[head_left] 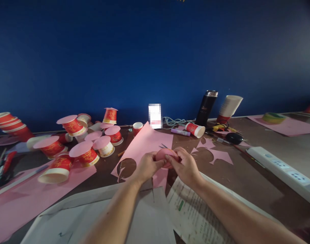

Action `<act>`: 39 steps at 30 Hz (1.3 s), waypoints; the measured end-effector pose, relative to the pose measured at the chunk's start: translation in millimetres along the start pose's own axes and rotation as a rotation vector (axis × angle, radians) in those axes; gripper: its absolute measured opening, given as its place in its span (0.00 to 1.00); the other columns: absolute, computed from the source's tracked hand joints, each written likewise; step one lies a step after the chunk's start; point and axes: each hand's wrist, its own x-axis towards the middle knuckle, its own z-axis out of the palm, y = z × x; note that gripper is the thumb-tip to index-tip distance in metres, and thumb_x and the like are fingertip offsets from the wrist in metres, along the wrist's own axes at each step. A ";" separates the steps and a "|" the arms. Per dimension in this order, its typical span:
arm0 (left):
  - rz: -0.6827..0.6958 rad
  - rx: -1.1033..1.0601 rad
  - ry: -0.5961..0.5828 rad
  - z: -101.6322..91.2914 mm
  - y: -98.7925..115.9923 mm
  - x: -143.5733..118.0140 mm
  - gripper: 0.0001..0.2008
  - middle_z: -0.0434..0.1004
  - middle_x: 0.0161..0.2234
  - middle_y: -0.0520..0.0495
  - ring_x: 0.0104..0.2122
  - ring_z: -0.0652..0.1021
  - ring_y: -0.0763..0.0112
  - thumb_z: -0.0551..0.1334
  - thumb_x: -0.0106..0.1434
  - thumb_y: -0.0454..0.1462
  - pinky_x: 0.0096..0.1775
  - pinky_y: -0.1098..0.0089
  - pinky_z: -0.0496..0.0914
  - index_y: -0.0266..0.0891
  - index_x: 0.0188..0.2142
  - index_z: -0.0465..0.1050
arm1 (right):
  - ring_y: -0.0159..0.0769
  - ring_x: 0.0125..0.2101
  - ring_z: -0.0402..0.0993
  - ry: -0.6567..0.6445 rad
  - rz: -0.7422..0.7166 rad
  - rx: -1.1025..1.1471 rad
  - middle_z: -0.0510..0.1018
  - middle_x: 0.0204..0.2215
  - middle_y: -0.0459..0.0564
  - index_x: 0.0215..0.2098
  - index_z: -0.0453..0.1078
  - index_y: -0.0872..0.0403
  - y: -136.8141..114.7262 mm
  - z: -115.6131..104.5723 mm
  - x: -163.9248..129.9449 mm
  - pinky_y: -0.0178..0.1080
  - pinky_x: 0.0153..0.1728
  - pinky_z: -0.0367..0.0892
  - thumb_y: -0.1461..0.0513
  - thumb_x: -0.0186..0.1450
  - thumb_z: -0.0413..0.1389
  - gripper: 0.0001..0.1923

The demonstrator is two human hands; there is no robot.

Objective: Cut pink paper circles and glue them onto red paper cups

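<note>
Both hands meet over the middle of the table around a round pink paper disc (167,154). My left hand (149,165) is closed on its left edge. My right hand (186,166) grips it from the right, thumb lying across the face. Whether anything sits beneath the disc is hidden by the fingers. Just beyond it, narrow metal points, perhaps scissor blades (164,146), show over a large pink paper sheet (144,144) with a round hole cut in it. Pink paper offcuts (221,156) lie to the right.
Several red paper cups (85,154) topped with pink discs crowd the left. A cup on its side (194,129), a glue stick (180,132), a black thermos (207,108) and stacked cups (229,106) stand or lie behind. A power strip (282,169) runs along the right; newspaper (195,210) lies in front.
</note>
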 end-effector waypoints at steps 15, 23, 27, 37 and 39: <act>-0.038 0.013 0.084 -2.4 0.5 2.2 0.15 0.75 0.26 0.51 0.30 0.73 0.69 0.65 0.51 0.44 0.33 0.72 0.65 0.34 0.33 0.78 | 0.33 0.29 0.68 -0.089 0.120 0.125 0.75 0.28 0.46 0.34 0.72 0.54 -2.1 -4.8 1.9 0.35 0.32 0.63 0.52 0.64 0.55 0.13; -0.128 0.026 0.217 -5.8 0.4 0.1 0.18 0.69 0.20 0.53 0.24 0.69 0.72 0.67 0.50 0.50 0.28 0.72 0.63 0.35 0.27 0.74 | 0.32 0.25 0.67 -0.169 0.222 0.100 0.74 0.23 0.45 0.29 0.71 0.55 -3.1 -8.2 5.7 0.34 0.27 0.61 0.53 0.61 0.56 0.13; -0.103 -0.022 0.201 -5.8 -1.4 -0.1 0.21 0.72 0.24 0.51 0.25 0.70 0.72 0.62 0.55 0.53 0.30 0.72 0.64 0.36 0.28 0.74 | 0.32 0.25 0.67 -0.171 0.233 0.128 0.74 0.23 0.45 0.28 0.72 0.55 -3.3 -7.1 6.0 0.34 0.26 0.60 0.55 0.60 0.56 0.12; -0.058 -0.143 0.136 -3.4 -2.5 1.7 0.16 0.79 0.34 0.44 0.30 0.74 0.72 0.64 0.55 0.47 0.32 0.72 0.68 0.35 0.35 0.77 | 0.29 0.19 0.60 -0.095 0.276 0.349 0.67 0.17 0.42 0.24 0.68 0.54 3.0 -7.0 8.9 0.33 0.20 0.55 0.54 0.60 0.56 0.13; -0.071 -0.152 0.127 -2.5 -3.1 2.3 0.16 0.79 0.33 0.44 0.29 0.74 0.73 0.64 0.55 0.46 0.31 0.72 0.69 0.35 0.35 0.77 | 0.28 0.18 0.58 -0.109 0.300 0.379 0.65 0.17 0.41 0.23 0.68 0.54 3.3 -6.5 8.7 0.33 0.20 0.54 0.54 0.60 0.57 0.14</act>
